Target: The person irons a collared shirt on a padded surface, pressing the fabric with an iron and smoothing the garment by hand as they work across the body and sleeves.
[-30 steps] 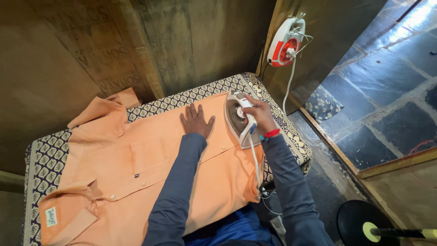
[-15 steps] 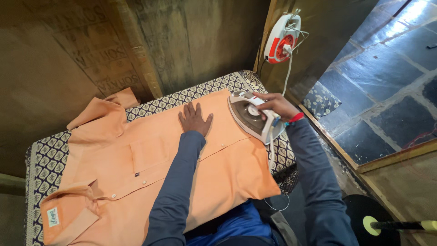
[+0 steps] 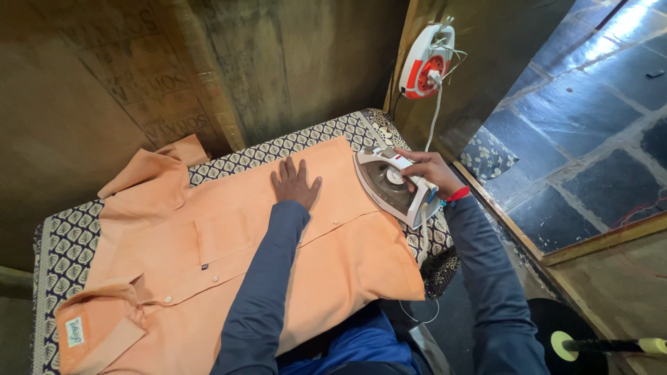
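Head view shows the right hand (image 3: 425, 169) wrapped around the handle of a white and grey clothes iron (image 3: 390, 186), which is tipped up on its side so its grey soleplate faces the camera. It sits at the right end of the padded board, over the hem of the shirt. A red band circles that wrist. The left hand (image 3: 294, 182) grips nothing: it lies flat, fingers spread, pressing on the orange shirt (image 3: 229, 257) just left of the iron.

A small pale green rectangular label (image 3: 74, 332) sits inside the collar, at the lower left. On the wooden wall behind, faint reversed lettering shows as a worn print (image 3: 149, 111). A red and white round cord reel (image 3: 427, 64) hangs on the wooden post at upper right, with a white cable dropping toward the iron.

The shirt is short-sleeved and buttoned, with a chest pocket, spread front-up across a board cover (image 3: 59, 243) patterned in dark and cream leaves.
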